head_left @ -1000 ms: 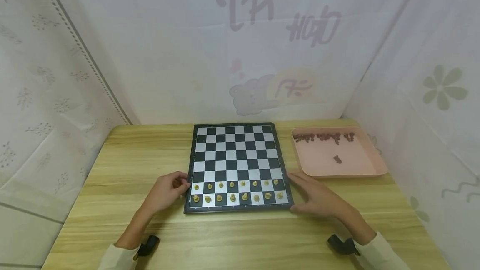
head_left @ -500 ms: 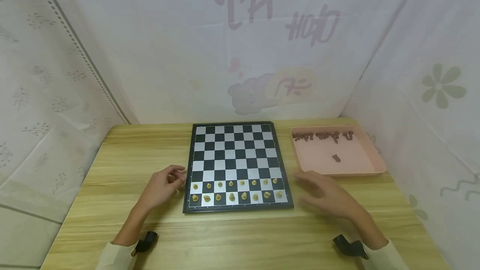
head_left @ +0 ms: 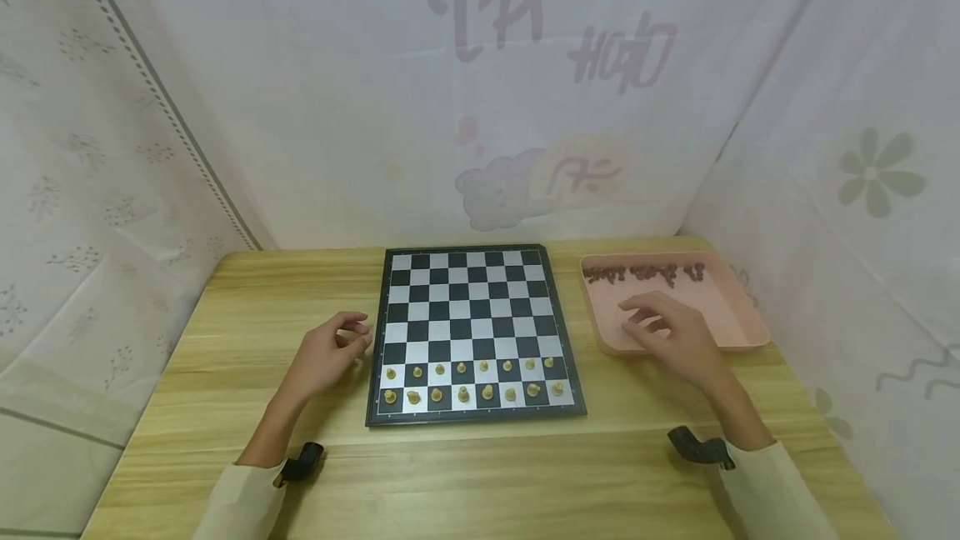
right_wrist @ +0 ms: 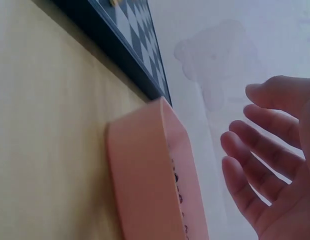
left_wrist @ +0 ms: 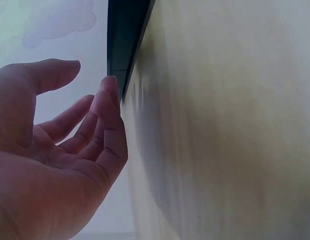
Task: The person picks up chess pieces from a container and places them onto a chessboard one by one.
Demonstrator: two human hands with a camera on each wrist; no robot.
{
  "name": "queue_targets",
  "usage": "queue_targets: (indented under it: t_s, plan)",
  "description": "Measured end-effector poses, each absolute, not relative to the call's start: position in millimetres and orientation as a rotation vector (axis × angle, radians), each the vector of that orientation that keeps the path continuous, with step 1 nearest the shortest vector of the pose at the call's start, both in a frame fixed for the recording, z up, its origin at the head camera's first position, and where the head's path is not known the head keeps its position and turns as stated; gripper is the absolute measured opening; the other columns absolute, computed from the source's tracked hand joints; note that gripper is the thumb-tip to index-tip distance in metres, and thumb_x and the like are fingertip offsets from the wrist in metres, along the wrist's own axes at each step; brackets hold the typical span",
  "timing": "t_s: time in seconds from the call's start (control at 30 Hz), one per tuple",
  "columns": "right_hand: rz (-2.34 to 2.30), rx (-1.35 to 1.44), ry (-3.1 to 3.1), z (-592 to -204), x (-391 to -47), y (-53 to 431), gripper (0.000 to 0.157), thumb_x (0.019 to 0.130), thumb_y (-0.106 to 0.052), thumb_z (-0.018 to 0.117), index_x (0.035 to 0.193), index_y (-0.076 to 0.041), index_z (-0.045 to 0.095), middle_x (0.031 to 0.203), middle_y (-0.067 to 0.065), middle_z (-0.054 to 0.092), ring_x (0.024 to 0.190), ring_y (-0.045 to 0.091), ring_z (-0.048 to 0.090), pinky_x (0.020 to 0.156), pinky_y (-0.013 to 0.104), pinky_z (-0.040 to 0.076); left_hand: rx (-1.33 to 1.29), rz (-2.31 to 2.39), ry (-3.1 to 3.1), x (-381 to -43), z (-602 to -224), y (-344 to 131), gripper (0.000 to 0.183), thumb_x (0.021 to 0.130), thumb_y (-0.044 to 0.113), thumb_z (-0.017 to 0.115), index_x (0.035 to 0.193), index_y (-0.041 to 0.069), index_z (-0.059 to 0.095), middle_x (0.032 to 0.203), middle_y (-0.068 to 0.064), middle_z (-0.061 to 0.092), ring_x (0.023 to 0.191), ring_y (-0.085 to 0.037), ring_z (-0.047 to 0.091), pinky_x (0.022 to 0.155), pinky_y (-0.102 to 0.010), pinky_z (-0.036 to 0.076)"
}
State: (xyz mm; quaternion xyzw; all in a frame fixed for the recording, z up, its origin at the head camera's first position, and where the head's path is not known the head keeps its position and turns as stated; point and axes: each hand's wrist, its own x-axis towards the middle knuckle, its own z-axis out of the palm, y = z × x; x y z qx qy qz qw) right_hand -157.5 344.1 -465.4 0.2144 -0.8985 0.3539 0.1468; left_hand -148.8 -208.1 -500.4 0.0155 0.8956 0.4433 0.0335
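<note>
A black-and-white chessboard [head_left: 470, 328] lies flat on the wooden table, with two rows of pale yellow chess pieces [head_left: 463, 394] standing along its near side. Just off the board's left edge, my left hand [head_left: 327, 357] hovers with relaxed, slightly bent fingers and holds nothing. My right hand [head_left: 675, 340] is above the near part of a pink tray [head_left: 738, 307], fingers loosely bent and nothing between them. Dark brown chess pieces [head_left: 648, 272] lie heaped along the tray's far wall. The right hand hides part of the tray floor.
The wooden table [head_left: 480, 482] runs up to a patterned cloth [head_left: 360, 107] at the back and sides. A black wrist mount [head_left: 302, 462] sits on the left wrist and a similar mount [head_left: 701, 447] on the right. The tray stands right of the board.
My right hand has left the board's right edge and moved right and forward over the tray. My left hand has come slightly away from the left edge. The board stays put.
</note>
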Motion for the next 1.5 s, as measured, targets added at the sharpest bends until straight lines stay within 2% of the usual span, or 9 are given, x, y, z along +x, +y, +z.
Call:
queue_targets:
  t_s: [0.2,0.4,0.53,0.63,0.83,0.9,1.07,1.27,1.5]
  plan:
    - [1.028,0.530,-2.623,-462.8,-191.5,351.3,0.024,0.101,-0.007,0.079,0.125,-0.003,0.077,0.121,0.014,0.077,0.095,-0.001,0.068,0.081,0.014,0.052,0.032,1.388,2.760,-159.2,-496.6,-206.5,0.041,0.107,0.018,0.070,0.144,0.000,0.065,0.124,-0.016,0.073,0.106,-0.035,0.076,0.083,-0.041,0.058]
    - [1.074,0.448,-2.701,-462.4,-225.9,362.6,0.031,0.107,-0.015,0.075,0.134,-0.002,0.074,0.126,0.019,0.076,0.108,0.029,0.070,0.083,0.017,0.050,0.019,1.407,2.768,-170.3,-491.8,-204.5,0.042,0.109,0.021,0.069,0.144,-0.001,0.065,0.128,-0.019,0.073,0.113,-0.040,0.075,0.090,-0.048,0.057]
    - [1.138,0.345,-2.770,-467.0,-243.8,374.8,0.036,0.111,-0.025,0.070,0.139,-0.002,0.071,0.130,0.023,0.073,0.112,0.037,0.068,0.083,0.020,0.049,0.006,1.421,2.769,-175.9,-491.3,-203.1,0.042,0.109,0.021,0.069,0.143,-0.002,0.065,0.132,-0.020,0.072,0.113,-0.040,0.075,0.090,-0.047,0.056]
    - [1.198,0.266,-2.795,-471.4,-254.3,384.4,0.043,0.112,-0.030,0.069,0.143,-0.001,0.068,0.132,0.025,0.072,0.113,0.032,0.069,0.085,0.020,0.049,0.002,1.432,2.760,-178.2,-492.6,-201.3,0.042,0.108,0.020,0.069,0.143,-0.003,0.065,0.134,-0.023,0.071,0.112,-0.040,0.075,0.092,-0.048,0.057]
    - [1.225,0.179,-2.784,-482.0,-269.2,401.2,0.047,0.109,-0.032,0.073,0.144,-0.001,0.068,0.134,0.025,0.072,0.101,-0.002,0.063,0.085,0.015,0.048,-0.034,1.428,2.736,-180.3,-497.6,-196.7,0.044,0.108,0.020,0.069,0.144,-0.003,0.063,0.134,-0.023,0.070,0.114,-0.040,0.075,0.093,-0.048,0.058]
    - [1.291,0.165,-2.782,-485.5,-271.7,404.7,0.048,0.109,-0.031,0.073,0.145,0.001,0.067,0.133,0.028,0.071,0.099,-0.004,0.064,0.085,0.015,0.051,-0.048,1.420,2.724,-180.5,-499.4,-195.5,0.045,0.108,0.020,0.068,0.146,-0.003,0.062,0.133,-0.022,0.070,0.115,-0.040,0.075,0.091,-0.046,0.059]
    - [1.413,0.126,-2.793,-491.2,-273.9,406.2,0.051,0.110,-0.030,0.072,0.145,0.005,0.064,0.134,0.033,0.069,0.100,0.010,0.072,0.082,0.025,0.058,-0.065,1.398,2.703,-180.1,-503.4,-193.1,0.048,0.108,0.021,0.069,0.149,-0.002,0.059,0.131,-0.022,0.071,0.117,-0.041,0.073,0.085,-0.041,0.061]
    - [1.408,-0.022,-2.885,-493.7,-272.1,400.4,0.053,0.108,-0.040,0.073,0.146,-0.003,0.065,0.141,0.026,0.066,0.113,0.025,0.066,0.085,0.025,0.055,-0.037,1.391,2.697,-179.2,-506.7,-192.5,0.048,0.108,0.018,0.068,0.151,-0.001,0.058,0.126,-0.023,0.073,0.122,-0.044,0.071,0.091,-0.047,0.061]
    - [1.279,0.068,-2.940,-502.7,-276.5,398.8,0.044,0.110,-0.026,0.071,0.144,0.002,0.067,0.145,0.029,0.064,0.124,0.043,0.062,0.094,0.041,0.052,-0.013,1.357,2.705,-176.6,-506.3,-192.0,0.046,0.108,0.018,0.069,0.150,0.003,0.060,0.126,-0.022,0.074,0.124,-0.046,0.070,0.093,-0.051,0.058]
